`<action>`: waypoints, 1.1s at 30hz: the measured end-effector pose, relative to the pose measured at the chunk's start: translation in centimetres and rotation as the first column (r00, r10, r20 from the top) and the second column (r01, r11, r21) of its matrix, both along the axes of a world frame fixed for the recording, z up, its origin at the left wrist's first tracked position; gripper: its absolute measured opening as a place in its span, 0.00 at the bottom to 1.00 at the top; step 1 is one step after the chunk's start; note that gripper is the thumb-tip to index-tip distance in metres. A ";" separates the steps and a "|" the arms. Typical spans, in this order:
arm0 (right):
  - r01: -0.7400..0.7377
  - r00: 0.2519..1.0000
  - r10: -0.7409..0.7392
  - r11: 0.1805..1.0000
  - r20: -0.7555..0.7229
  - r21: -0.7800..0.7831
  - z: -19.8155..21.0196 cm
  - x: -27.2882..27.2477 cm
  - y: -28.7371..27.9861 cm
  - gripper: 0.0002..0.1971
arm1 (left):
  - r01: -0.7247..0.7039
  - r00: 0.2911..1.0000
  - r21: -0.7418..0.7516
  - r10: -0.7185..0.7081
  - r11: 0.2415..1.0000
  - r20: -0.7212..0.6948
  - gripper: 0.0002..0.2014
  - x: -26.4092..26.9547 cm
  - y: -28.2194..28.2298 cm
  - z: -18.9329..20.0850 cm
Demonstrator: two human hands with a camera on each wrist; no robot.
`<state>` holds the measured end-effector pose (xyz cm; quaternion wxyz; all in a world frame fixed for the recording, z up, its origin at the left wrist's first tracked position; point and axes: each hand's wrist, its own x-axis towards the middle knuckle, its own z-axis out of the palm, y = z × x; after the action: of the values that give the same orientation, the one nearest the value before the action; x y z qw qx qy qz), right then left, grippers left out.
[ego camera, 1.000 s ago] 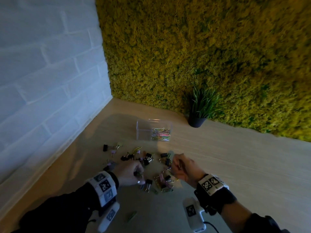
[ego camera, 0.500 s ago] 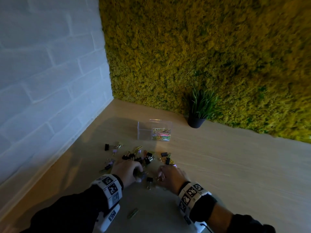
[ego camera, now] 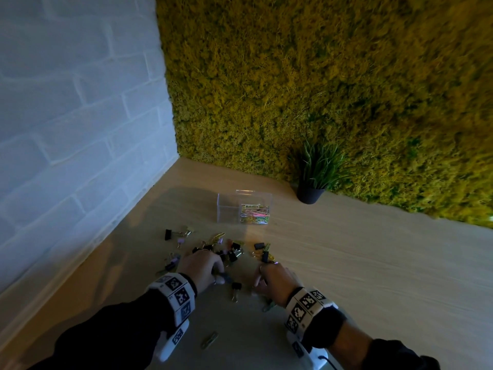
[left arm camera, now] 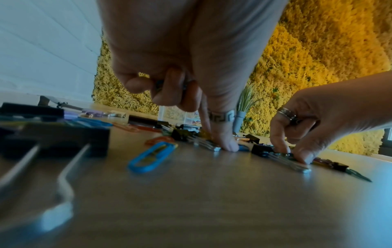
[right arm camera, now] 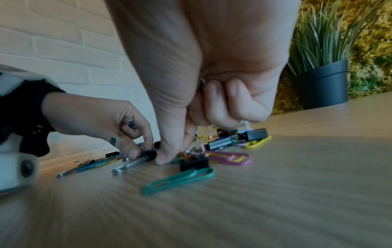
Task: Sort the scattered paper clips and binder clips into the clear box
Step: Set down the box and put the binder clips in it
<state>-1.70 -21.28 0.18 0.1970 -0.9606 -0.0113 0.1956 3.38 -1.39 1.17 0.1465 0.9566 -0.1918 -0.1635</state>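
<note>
Moss wall behind the bench [ego camera: 346, 263]; both hands picking clips. Left hand [ego camera: 200, 265] and right hand [ego camera: 274, 280] each pinched one; clear box [ego camera: 244, 208] waited at 12 o'clock for the next drop.

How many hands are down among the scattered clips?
2. The left hand pinches a binder clip at the pile's left side; the right hand pinches another binder clip at its near right edge. No other hands show.

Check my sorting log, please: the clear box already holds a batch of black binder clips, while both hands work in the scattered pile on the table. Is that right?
Not quite. The head view shows the clear box holding coloured paper clips, not black binder clips. The rest stands: the left hand and right hand are both down in the scattered pile on the table.
</note>
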 end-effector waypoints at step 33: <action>0.415 0.910 -0.262 0.559 -0.321 0.718 2.3 3.9 -0.2 0.14 | -0.786 0.549 -0.609 -0.332 0.108 -0.767 0.17 2.8 0.1 5.1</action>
<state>2.19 -21.47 2.46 0.6233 -0.7440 0.1089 0.2144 6.16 -1.31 6.24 0.8156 0.4479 0.0233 -0.3655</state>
